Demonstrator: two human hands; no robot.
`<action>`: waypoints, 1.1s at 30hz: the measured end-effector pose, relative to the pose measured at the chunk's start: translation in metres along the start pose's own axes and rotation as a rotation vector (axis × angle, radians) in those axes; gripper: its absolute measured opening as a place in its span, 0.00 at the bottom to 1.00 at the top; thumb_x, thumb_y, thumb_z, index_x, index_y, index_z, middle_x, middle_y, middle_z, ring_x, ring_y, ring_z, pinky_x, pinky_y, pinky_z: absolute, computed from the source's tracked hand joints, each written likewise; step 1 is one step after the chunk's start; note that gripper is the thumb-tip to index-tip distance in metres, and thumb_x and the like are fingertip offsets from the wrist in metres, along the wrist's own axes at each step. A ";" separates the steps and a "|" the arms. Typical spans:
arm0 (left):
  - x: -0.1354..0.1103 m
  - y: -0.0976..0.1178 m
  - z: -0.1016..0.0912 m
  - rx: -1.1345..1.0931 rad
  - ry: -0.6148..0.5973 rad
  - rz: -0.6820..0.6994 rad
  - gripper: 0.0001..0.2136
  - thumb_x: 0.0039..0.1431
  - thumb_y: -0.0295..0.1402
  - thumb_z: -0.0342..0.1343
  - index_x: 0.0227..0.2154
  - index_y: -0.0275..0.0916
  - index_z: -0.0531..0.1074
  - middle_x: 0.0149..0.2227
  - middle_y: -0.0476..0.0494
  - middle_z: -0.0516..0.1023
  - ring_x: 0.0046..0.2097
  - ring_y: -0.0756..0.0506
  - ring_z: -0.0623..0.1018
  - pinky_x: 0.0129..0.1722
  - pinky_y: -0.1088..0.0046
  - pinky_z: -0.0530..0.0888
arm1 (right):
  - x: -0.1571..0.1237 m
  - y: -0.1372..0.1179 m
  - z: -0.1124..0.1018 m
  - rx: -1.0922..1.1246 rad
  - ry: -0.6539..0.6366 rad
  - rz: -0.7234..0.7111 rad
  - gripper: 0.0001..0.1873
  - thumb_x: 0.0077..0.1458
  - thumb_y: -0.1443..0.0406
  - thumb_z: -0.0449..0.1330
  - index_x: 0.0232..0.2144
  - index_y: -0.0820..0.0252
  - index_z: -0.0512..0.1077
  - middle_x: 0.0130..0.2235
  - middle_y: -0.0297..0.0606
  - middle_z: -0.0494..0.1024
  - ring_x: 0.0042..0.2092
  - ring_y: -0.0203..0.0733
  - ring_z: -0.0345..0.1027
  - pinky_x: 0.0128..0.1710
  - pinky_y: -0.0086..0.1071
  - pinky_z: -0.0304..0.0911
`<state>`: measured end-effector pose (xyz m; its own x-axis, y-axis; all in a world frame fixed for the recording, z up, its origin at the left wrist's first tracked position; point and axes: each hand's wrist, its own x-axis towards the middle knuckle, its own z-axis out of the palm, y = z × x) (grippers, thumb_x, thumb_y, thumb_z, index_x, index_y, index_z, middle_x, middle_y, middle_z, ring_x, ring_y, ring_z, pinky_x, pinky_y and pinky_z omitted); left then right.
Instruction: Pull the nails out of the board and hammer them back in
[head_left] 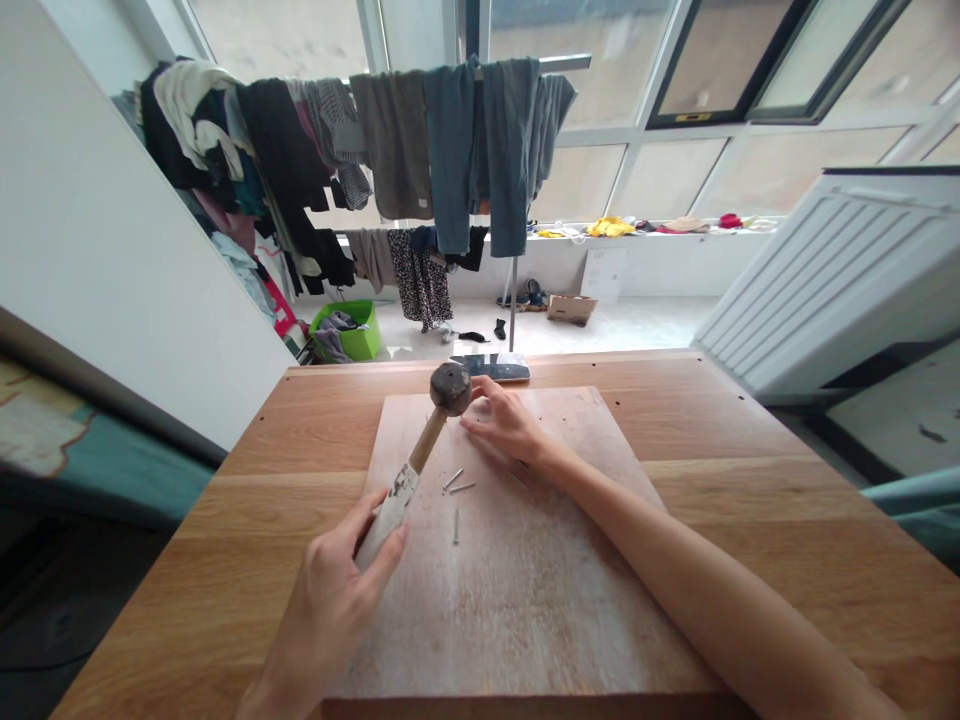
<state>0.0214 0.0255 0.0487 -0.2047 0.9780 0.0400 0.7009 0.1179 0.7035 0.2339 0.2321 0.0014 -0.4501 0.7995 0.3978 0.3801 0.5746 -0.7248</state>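
My left hand (pixel 341 570) is wrapped round the pale, worn handle of a hammer (pixel 429 440). Its dark, rounded head is raised over the far part of a wooden board (pixel 510 610). Just behind the head, my right hand (pixel 504 418) reaches over the board with thumb and forefinger brought together. The hammer head covers those fingertips, so what they pinch, if anything, is hidden. Between my hands, a few loose nails lie on the board: one nail (pixel 456 526) points towards me, another nail (pixel 463 487) lies crosswise, beside a slanted nail (pixel 452 479).
The board rests on a wooden table (pixel 285 500). A phone (pixel 491 367) lies at the table's far edge. Beyond stand a rack of hanging clothes (pixel 454 160) and a green basket (pixel 364 332). A white cabinet side (pixel 135 220) rises at left, a white ribbed unit (pixel 847 260) at right.
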 end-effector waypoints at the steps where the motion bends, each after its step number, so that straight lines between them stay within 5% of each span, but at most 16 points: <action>1: -0.002 -0.002 -0.001 -0.009 0.022 -0.011 0.25 0.61 0.52 0.54 0.52 0.40 0.77 0.38 0.44 0.85 0.34 0.41 0.83 0.34 0.70 0.80 | 0.001 -0.006 -0.007 -0.011 -0.019 0.003 0.17 0.52 0.69 0.66 0.45 0.60 0.70 0.42 0.40 0.79 0.44 0.44 0.72 0.44 0.37 0.65; 6: -0.010 -0.018 -0.001 -0.018 0.115 -0.073 0.26 0.60 0.54 0.53 0.49 0.38 0.77 0.36 0.42 0.85 0.39 0.38 0.84 0.34 0.69 0.80 | -0.003 -0.050 -0.034 -0.229 -0.390 -0.161 0.08 0.55 0.73 0.62 0.37 0.61 0.71 0.37 0.37 0.77 0.36 0.38 0.69 0.35 0.31 0.61; 12: -0.010 -0.032 0.009 -0.008 0.146 -0.152 0.29 0.58 0.56 0.52 0.49 0.37 0.78 0.40 0.39 0.86 0.45 0.35 0.85 0.40 0.66 0.81 | -0.015 -0.090 -0.009 -0.588 -0.666 -0.531 0.09 0.60 0.76 0.58 0.41 0.63 0.74 0.40 0.46 0.79 0.42 0.44 0.70 0.39 0.35 0.61; 19: -0.010 -0.030 0.008 0.003 0.120 -0.122 0.28 0.59 0.55 0.51 0.48 0.38 0.78 0.40 0.40 0.86 0.43 0.36 0.85 0.39 0.66 0.81 | -0.005 -0.089 -0.006 -0.589 -0.772 -0.334 0.08 0.54 0.74 0.61 0.36 0.60 0.75 0.32 0.39 0.79 0.30 0.37 0.67 0.28 0.32 0.51; 22: -0.010 -0.029 0.008 0.018 0.129 -0.136 0.29 0.58 0.56 0.50 0.48 0.37 0.78 0.35 0.41 0.85 0.38 0.37 0.84 0.35 0.67 0.80 | -0.002 -0.072 -0.020 -0.345 -0.661 -0.316 0.10 0.51 0.74 0.61 0.36 0.59 0.74 0.34 0.37 0.78 0.32 0.36 0.67 0.30 0.30 0.55; 28: -0.012 -0.024 0.007 -0.006 0.087 -0.175 0.30 0.60 0.56 0.48 0.49 0.36 0.76 0.23 0.48 0.79 0.20 0.43 0.76 0.26 0.68 0.76 | -0.001 -0.017 -0.029 0.089 -0.059 0.007 0.04 0.51 0.71 0.58 0.31 0.59 0.69 0.31 0.34 0.76 0.32 0.37 0.70 0.32 0.30 0.62; 33: -0.012 -0.022 0.006 -0.011 0.084 -0.169 0.28 0.60 0.55 0.49 0.49 0.35 0.76 0.17 0.53 0.73 0.19 0.43 0.74 0.23 0.70 0.72 | -0.007 0.004 -0.016 0.052 -0.015 0.025 0.05 0.50 0.70 0.59 0.32 0.59 0.70 0.30 0.33 0.76 0.31 0.36 0.68 0.31 0.30 0.63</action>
<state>0.0126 0.0123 0.0289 -0.3757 0.9265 -0.0205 0.6440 0.2769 0.7131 0.2513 0.2317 0.0053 -0.4533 0.8105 0.3709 0.3489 0.5442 -0.7629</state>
